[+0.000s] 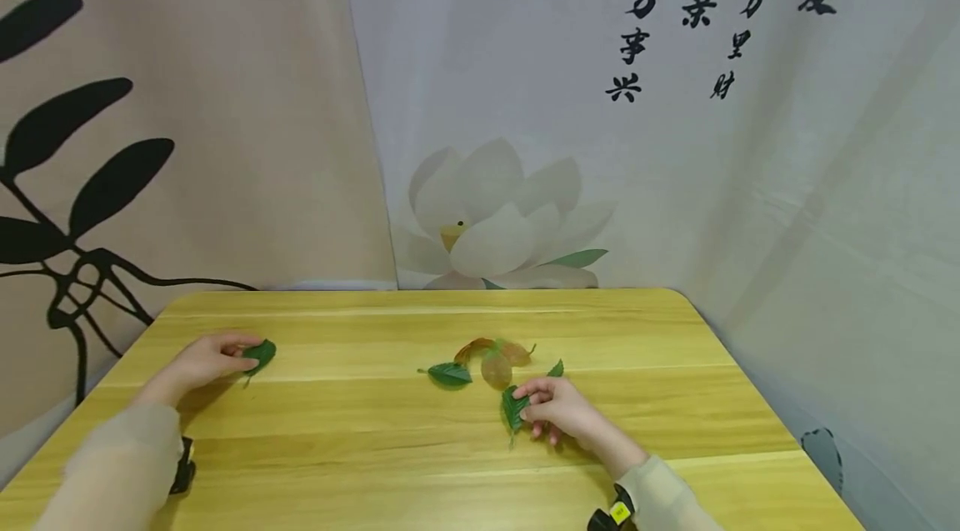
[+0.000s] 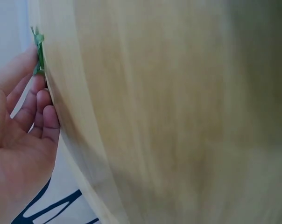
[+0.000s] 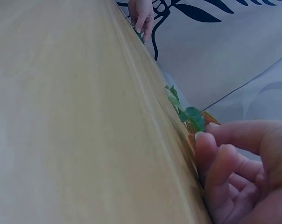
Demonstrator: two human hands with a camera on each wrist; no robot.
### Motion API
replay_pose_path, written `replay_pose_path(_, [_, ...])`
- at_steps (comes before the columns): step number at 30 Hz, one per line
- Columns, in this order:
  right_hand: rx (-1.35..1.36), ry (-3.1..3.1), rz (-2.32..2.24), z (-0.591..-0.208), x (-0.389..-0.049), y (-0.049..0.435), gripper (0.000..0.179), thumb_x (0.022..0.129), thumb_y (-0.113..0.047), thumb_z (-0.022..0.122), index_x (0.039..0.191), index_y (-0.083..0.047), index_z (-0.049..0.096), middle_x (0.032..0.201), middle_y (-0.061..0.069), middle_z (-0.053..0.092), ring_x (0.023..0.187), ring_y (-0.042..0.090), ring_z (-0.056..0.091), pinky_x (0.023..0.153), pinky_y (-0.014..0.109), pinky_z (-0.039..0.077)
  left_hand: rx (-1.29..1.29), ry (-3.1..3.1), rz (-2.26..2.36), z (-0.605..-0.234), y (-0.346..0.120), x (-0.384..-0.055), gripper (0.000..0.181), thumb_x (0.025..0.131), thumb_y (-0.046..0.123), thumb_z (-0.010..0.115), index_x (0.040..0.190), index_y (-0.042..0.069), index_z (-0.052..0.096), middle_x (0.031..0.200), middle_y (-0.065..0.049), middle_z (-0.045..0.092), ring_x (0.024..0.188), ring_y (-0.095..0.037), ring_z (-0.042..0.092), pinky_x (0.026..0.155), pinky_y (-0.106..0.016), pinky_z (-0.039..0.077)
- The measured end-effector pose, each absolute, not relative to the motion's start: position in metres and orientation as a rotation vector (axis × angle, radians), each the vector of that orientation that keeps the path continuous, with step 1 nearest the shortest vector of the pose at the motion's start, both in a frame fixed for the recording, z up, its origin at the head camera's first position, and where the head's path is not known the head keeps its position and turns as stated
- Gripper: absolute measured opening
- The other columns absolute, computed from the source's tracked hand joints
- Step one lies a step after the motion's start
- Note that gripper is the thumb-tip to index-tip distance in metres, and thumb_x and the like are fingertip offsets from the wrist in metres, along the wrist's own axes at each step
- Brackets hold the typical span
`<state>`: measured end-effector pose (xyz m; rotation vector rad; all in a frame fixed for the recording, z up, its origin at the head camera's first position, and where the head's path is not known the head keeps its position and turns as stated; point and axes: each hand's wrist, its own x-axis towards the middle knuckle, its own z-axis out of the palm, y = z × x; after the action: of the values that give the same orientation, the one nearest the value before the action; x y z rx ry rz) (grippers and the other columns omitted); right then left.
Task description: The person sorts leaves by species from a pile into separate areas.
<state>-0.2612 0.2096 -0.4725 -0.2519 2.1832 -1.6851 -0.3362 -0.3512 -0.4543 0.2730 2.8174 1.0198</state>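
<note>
At the left of the table, my left hand (image 1: 213, 362) pinches a dark green leaf (image 1: 260, 356) between thumb and fingers. The left wrist view shows that leaf (image 2: 40, 52) nearly edge-on at the fingertips. Right of the middle, my right hand (image 1: 558, 408) pinches a second green leaf (image 1: 513, 408) with a toothed edge, its stem pointing toward me. Just behind this hand, the tip of another green leaf (image 1: 556, 368) shows, partly hidden by the fingers. Close by lie a green leaf (image 1: 450, 374) and reddish-brown leaves (image 1: 497, 368).
Everything lies on a yellow wood-grain table (image 1: 360, 448) with rounded far corners. Behind it hangs a pale cloth backdrop (image 1: 750, 206) printed with a lotus, dark leaves and black characters. Each wrist wears a dark camera band (image 1: 182, 466).
</note>
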Motion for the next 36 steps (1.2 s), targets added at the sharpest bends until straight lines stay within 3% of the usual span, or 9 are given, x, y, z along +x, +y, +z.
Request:
replay_pose_path(3, [-0.265,2.19,-1.684,-0.47,-0.26,0.209,0.032,0.085,-0.003,0.068,0.116,0.003,0.062,0.08,0.007,0.058,0.055,0.013,0.06,0.04,0.019,0.042,0.262,2.824,1.005,-0.455,-0.349,-0.336,0.053,0.092,0.025,0.068,0.132,-0.007,0.055,0.108,-0.02,0.056,0.088,-0.025,0.048,0.071,-0.036,0.042])
replay_pose_path(6, [-0.285,2.192,-1.693,-0.465,-0.259,0.208,0.033,0.085,-0.004,0.069,0.116,0.004,0.061,0.08,0.006,0.056,0.056,0.013,0.058,0.04,0.019,0.043,0.266,2.829,1.0,-0.457,-0.346,-0.334,0.052,0.092,0.028,0.068,0.132,-0.004,0.056,0.12,-0.028,0.055,0.101,-0.036,0.052,0.081,-0.046,0.046])
replay_pose_path(10, [-0.33,2.222,-1.691,-0.456,-0.261,0.201,0.031,0.086,-0.005,0.069,0.115,0.002,0.062,0.082,0.006,0.054,0.055,0.014,0.056,0.041,0.021,0.042,0.264,2.81,1.039,-0.458,-0.343,-0.333,0.052,0.093,0.028,0.067,0.133,-0.003,0.056,0.131,-0.037,0.047,0.117,-0.051,0.046,0.091,-0.059,0.042])
replay_pose_path(13, [-0.362,2.261,-1.663,-0.444,-0.265,0.193,0.029,0.086,-0.008,0.07,0.114,-0.002,0.064,0.085,0.007,0.053,0.055,0.017,0.056,0.041,0.023,0.041,0.249,2.795,1.07,-0.459,-0.341,-0.332,0.052,0.093,0.029,0.066,0.133,-0.002,0.056,0.133,-0.037,0.045,0.12,-0.053,0.044,0.093,-0.06,0.041])
replay_pose_path(18, [-0.447,2.316,-1.579,-0.422,-0.276,0.17,0.026,0.087,-0.015,0.071,0.113,-0.01,0.066,0.089,0.009,0.056,0.063,0.036,0.06,0.044,0.031,0.043,0.204,2.755,1.117,-0.462,-0.341,-0.331,0.054,0.094,0.029,0.066,0.135,-0.003,0.054,0.137,-0.037,0.041,0.123,-0.053,0.041,0.095,-0.059,0.041])
replay_pose_path(25, [-0.537,2.315,-1.522,-0.404,-0.3,0.113,0.024,0.088,-0.012,0.07,0.111,-0.012,0.067,0.087,0.006,0.056,0.053,0.017,0.052,0.043,0.03,0.038,0.172,2.748,1.14,-0.461,-0.344,-0.327,0.055,0.093,0.03,0.066,0.135,-0.004,0.053,0.138,-0.038,0.039,0.123,-0.054,0.039,0.094,-0.059,0.041])
replay_pose_path(28, [-0.57,2.301,-1.518,-0.402,-0.309,0.081,0.023,0.088,-0.011,0.071,0.11,-0.014,0.068,0.085,0.004,0.056,0.056,0.022,0.057,0.043,0.03,0.04,0.17,2.746,1.149,-0.459,-0.344,-0.324,0.055,0.093,0.029,0.067,0.134,-0.005,0.054,0.136,-0.038,0.041,0.121,-0.054,0.041,0.093,-0.057,0.043])
replay_pose_path(33, [-0.603,2.27,-1.522,-0.403,-0.322,0.03,0.024,0.087,-0.01,0.072,0.111,-0.015,0.069,0.08,0.002,0.057,0.067,0.041,0.06,0.046,0.031,0.042,0.147,2.747,1.16,-0.455,-0.343,-0.319,0.051,0.093,0.024,0.067,0.133,-0.005,0.055,0.134,-0.038,0.043,0.12,-0.053,0.043,0.093,-0.058,0.042])
replay_pose_path(36, [-0.612,2.276,-1.516,-0.407,-0.33,0.008,0.025,0.088,-0.01,0.072,0.112,-0.014,0.069,0.079,0.001,0.059,0.068,0.04,0.061,0.046,0.03,0.042,0.141,2.743,1.166,-0.453,-0.339,-0.318,0.049,0.093,0.023,0.067,0.133,-0.004,0.056,0.134,-0.037,0.043,0.12,-0.053,0.042,0.094,-0.059,0.041])
